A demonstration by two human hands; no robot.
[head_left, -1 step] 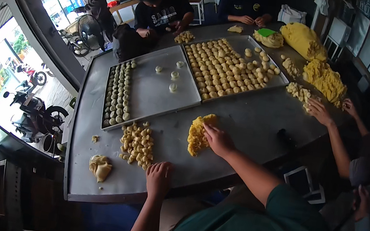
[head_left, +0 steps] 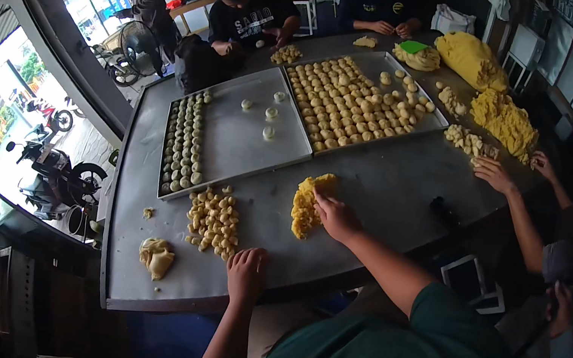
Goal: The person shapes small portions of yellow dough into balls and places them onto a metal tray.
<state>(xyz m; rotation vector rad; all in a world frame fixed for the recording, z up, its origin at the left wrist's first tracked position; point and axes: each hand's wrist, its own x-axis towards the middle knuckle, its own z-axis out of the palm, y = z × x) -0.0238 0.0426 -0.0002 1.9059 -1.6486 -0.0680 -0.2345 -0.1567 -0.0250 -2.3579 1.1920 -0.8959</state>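
Only slight shifts are seen: a co-worker's hand (head_left: 496, 174) at the right has been drawn a little back, and more of the pale, lumpy dough pieces (head_left: 466, 140) beside it is now exposed. On the bare grey metal tabletop (head_left: 389, 205), a bright yellow, crumbly mass (head_left: 303, 216) is touched along its right side by the fingers of the right hand (head_left: 338, 219); whether any is grasped cannot be told. The left hand (head_left: 245, 271) is rested at the table's near edge with its fingers bent; whether something is held under them cannot be told. Just beside it, small, pale yellow, rounded dough chunks (head_left: 212, 223) are heaped, with a smooth cream-coloured dough lump (head_left: 156, 258) placed farther left. Beyond, small balls (head_left: 184, 149) are lined up in a shallow rectangular metal tray (head_left: 230, 150).
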